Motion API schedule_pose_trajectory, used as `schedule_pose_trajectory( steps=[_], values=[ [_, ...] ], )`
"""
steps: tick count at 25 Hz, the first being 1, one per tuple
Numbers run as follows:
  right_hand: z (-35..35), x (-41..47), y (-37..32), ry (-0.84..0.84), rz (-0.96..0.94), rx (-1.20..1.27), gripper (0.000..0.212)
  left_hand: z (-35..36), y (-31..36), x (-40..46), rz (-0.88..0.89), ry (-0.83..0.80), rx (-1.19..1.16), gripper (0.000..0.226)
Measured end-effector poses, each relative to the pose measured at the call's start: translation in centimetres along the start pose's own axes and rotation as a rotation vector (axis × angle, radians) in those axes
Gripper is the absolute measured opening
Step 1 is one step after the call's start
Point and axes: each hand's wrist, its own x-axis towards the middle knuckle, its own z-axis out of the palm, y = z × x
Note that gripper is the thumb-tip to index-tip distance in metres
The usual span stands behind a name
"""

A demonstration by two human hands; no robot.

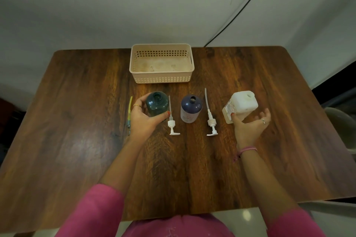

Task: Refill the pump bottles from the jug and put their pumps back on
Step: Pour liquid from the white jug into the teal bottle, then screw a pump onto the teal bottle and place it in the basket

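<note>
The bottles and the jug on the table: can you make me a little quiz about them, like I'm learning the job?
1. True or false: the green bottle already has its pump on.
2. Which hand grips the green bottle? A) left hand B) right hand
3. How many loose white pumps lie on the table?

Key
1. False. Its neck is open, and so is the purple bottle.
2. A. The right hand is at the white jug, thumb on its label, fingers spread.
3. Two: one pump lies beside the green bottle, the other pump between the purple bottle and the jug.
</note>
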Motion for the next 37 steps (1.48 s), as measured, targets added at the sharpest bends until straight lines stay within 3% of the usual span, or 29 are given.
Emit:
schedule_pose_trajectory(
  steps=[5, 8, 15, 27, 32, 37],
  values=[
    [-0.4, -5.2, 0.5, -0.133, -0.067, 0.052, 0.074, -1.2, -0.7, -0.1, 0.001, 0.032, -0.007, 0.074],
    [1.3, -8.1, 0.8, -0.273, -0.077, 0.074, 0.067, -1.8, -1.5, 0.1, -0.008, 0.05, 0.014, 0.071],
    [5.9, -12.4, 0.6, -0.425, -0.109, 0.032, 0.059, -2.5, -4.5, 2.3, -0.117, 0.041, 0.088, 0.075],
    [8.2, -15.0, 2.0, -0.434, -0.184, -0.165, 0.043, -2.5, -6.9, 4.1, -0.126, -0.007, 0.079, 0.075],
    [9.1, -15.4, 1.8, -0.467, -0.16, -0.173, 0.043, -3.2, -7.3, 3.8, -0.133, -0.07, 0.112, 0.089],
    [9.7, -15.9, 1.0, -0.511, -0.16, -0.104, 0.047, -6.2, -8.3, 2.2, -0.073, -0.098, 0.175, 0.088]
  ],
)
